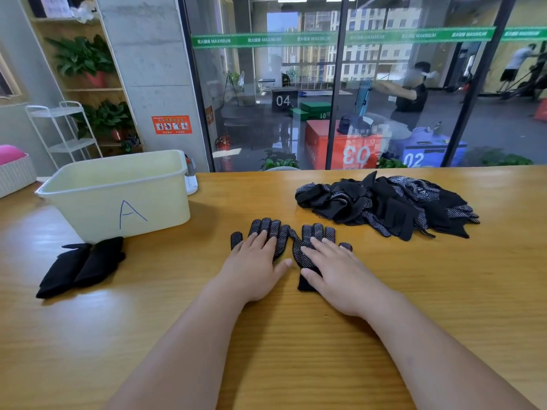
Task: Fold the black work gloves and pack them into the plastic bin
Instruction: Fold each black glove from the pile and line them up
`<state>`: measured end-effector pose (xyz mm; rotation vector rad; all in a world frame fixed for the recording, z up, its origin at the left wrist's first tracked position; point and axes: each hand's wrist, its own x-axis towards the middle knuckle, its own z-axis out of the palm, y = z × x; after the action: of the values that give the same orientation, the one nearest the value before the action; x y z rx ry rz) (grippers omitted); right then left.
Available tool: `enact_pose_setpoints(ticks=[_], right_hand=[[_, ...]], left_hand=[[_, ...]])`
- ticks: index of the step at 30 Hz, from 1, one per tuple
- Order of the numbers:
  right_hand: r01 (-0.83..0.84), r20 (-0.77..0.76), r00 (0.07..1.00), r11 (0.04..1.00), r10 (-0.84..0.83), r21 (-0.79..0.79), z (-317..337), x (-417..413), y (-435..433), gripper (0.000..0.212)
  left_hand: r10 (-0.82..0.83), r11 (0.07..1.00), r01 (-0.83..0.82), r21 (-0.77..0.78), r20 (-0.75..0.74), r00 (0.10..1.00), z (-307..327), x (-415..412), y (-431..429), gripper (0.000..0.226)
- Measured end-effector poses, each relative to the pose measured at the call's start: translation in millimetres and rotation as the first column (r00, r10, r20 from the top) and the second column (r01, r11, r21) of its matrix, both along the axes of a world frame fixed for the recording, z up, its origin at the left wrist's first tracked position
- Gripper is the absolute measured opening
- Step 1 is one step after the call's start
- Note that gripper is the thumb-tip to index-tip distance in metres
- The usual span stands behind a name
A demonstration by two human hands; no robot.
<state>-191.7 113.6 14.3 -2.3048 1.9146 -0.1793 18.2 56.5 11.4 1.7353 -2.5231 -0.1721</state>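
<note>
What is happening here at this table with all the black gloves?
A person is sorting black work gloves on a wooden table. The left hand and the right hand each press flat on one dotted glove; the two gloves lie side by side, palms up, not yet folded. An unsorted pile of gloves waits at the right. Folded gloves lie in front of the plastic bin marked "A". As far as its inside shows, nothing is in it.
</note>
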Motion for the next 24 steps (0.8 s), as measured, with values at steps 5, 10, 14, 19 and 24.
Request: enact_pose_setpoints(ticks=[5, 10, 14, 19, 24], right_hand=[[0.098, 0.183, 0.981, 0.976, -0.061, -0.197, 9.9, -6.9, 5.7, 0.044], [0.117, -0.002, 0.993, 0.990, -0.117, -0.085, -2.9, 11.0, -15.7, 0.069], [0.118, -0.066, 0.991, 0.992, -0.114, 0.052, -10.4, 14.2, -36.1, 0.072], [0.125, -0.088, 0.989, 0.990, -0.119, 0.067, -7.6, 15.8, -40.8, 0.071], [0.112, -0.082, 0.991, 0.991, -0.106, 0.070, -7.7, 17.7, -27.2, 0.072]], left_hand=[[0.091, 0.964, -0.098, -0.247, -0.041, 0.995, 8.9, 0.4, 5.8, 0.054], [0.032, 0.999, -0.031, 0.013, -0.076, 0.997, -8.9, 0.2, -2.8, 0.075], [0.002, 1.000, -0.003, 0.019, 0.025, 1.000, -12.7, -4.4, -8.4, 0.079], [-0.011, 1.000, 0.009, 0.024, 0.065, 0.998, -8.8, -4.9, -8.1, 0.079], [-0.072, 0.997, 0.072, 0.002, 0.041, 0.997, -12.9, 3.7, 5.8, 0.077]])
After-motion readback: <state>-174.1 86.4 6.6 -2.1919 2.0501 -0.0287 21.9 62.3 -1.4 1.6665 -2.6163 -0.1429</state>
